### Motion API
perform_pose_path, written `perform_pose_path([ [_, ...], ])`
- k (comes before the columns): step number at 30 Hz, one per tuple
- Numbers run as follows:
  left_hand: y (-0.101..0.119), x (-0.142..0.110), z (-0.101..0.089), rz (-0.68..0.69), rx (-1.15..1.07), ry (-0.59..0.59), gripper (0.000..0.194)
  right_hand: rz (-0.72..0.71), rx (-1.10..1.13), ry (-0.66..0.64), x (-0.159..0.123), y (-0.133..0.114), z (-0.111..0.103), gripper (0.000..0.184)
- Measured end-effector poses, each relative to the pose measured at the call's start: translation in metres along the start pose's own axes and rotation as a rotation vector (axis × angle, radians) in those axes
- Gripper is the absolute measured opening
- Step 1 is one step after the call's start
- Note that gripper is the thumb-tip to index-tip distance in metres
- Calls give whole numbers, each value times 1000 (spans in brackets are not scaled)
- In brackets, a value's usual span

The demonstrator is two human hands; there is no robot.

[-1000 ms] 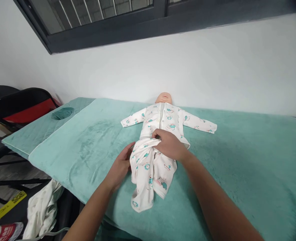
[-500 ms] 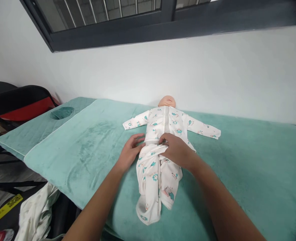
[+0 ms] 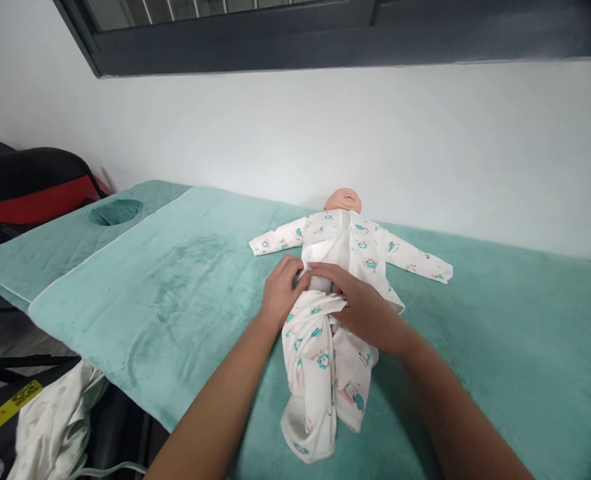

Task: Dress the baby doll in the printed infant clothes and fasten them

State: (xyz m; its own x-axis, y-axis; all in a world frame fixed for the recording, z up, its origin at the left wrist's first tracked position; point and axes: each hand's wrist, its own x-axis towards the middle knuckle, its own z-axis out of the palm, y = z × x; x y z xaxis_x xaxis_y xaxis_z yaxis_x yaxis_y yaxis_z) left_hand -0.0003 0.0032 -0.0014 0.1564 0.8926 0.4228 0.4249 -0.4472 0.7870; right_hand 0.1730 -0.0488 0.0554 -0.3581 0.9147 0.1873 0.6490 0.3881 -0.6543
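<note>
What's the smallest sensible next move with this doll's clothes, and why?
I'd probably ease the trousers' waist up a little with the right hand, which seems to grip it. The patterned top is rucked up beside the left hand, and a pale strip shows between the two garments.

Head-worn camera looks forward and steeply down, fairly close.

Both hands (image 3: 320, 293) work at the waist of the doll (image 3: 344, 200), between printed shirt (image 3: 370, 250) and pants (image 3: 308, 360).
</note>
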Motion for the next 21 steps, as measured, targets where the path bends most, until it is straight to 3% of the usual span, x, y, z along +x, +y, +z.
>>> perform_pose_path([
  [2, -3, 1, -4, -180, -81, 138, 21, 47, -1, 2, 1, 1, 0, 48],
  [4, -7, 1, -9, -346, -164, 352, 15, 77, 5, 20, 2, 2, 0, 37],
  [6, -9, -2, -16, -407, -194, 535, 16, 88, 13, 49, 4, 3, 1, 29],
  [8, -7, -9, -22, -373, -208, 553, 22, 92, 18, 61, 4, 3, 1, 25],
  [9, -5, -14, -25, -356, -235, 472, 20, 99, 22, 55, 5, 3, 1, 22],
  [12, 4, -30, -32, -351, -381, -21, 12, 132, 68, -34, 3, 1, -4, 16],
  [14, 10, -38, -36, -342, -459, -281, 11, 148, 134, -131, 1, 2, -10, 18],
  [15, 12, -41, -38, -326, -478, -346, 11, 147, 173, -182, 0, 2, -13, 21],
  [18, 16, -43, -43, -283, -462, -399, 12, 106, 284, -284, -3, 6, -22, 30],
  [21, 17, -42, -46, -243, -438, -437, 9, 83, 320, -245, -3, 9, -25, 29],
])
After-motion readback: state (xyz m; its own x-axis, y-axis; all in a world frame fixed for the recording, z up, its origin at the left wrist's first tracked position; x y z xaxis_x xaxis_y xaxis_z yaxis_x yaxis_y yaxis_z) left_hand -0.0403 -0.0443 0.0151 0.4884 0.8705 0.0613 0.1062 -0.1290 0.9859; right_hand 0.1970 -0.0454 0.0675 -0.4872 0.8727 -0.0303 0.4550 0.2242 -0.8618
